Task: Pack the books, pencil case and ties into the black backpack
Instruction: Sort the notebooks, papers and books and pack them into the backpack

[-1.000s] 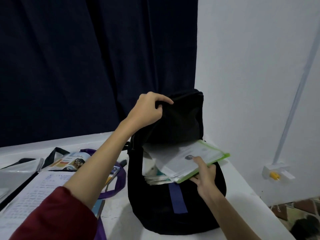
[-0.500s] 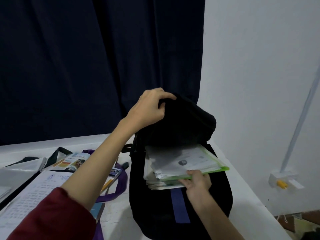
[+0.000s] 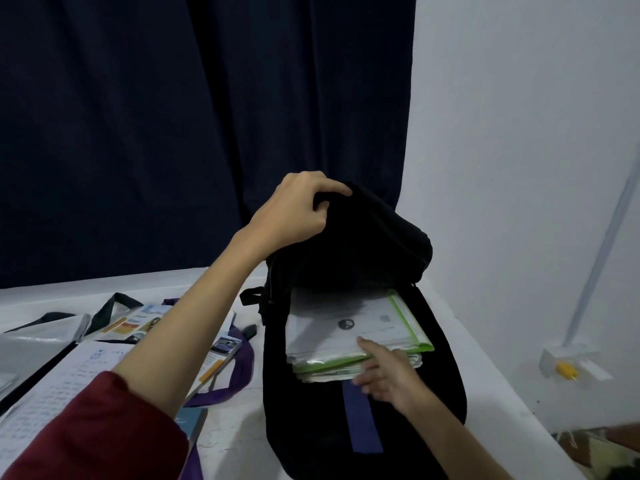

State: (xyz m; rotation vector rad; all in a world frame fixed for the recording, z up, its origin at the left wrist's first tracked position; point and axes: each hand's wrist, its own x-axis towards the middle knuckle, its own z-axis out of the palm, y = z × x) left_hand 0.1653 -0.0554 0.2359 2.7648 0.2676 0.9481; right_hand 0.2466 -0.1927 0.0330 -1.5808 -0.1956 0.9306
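The black backpack (image 3: 311,403) stands on the white table (image 3: 242,420), its mouth open toward me. My left hand (image 3: 294,211) grips the top flap and holds it up. A stack of books with a green-edged book (image 3: 363,329) on top lies partly inside the opening. My right hand (image 3: 388,372) pushes on the stack's near edge, thumb on the top cover and fingers under it. A purple tie (image 3: 239,372) lies on the table to the left of the bag, beside more books (image 3: 138,320).
An open notebook (image 3: 52,393) and a clear folder (image 3: 41,334) lie at the left. A dark curtain (image 3: 173,133) hangs behind the table. The white wall (image 3: 519,168) stands to the right with a pipe (image 3: 602,237) and a socket (image 3: 568,363).
The green-edged book has slid deeper into the backpack and now lies squarer on the stack. My right hand followed it inward. My left hand has kept the flap up.
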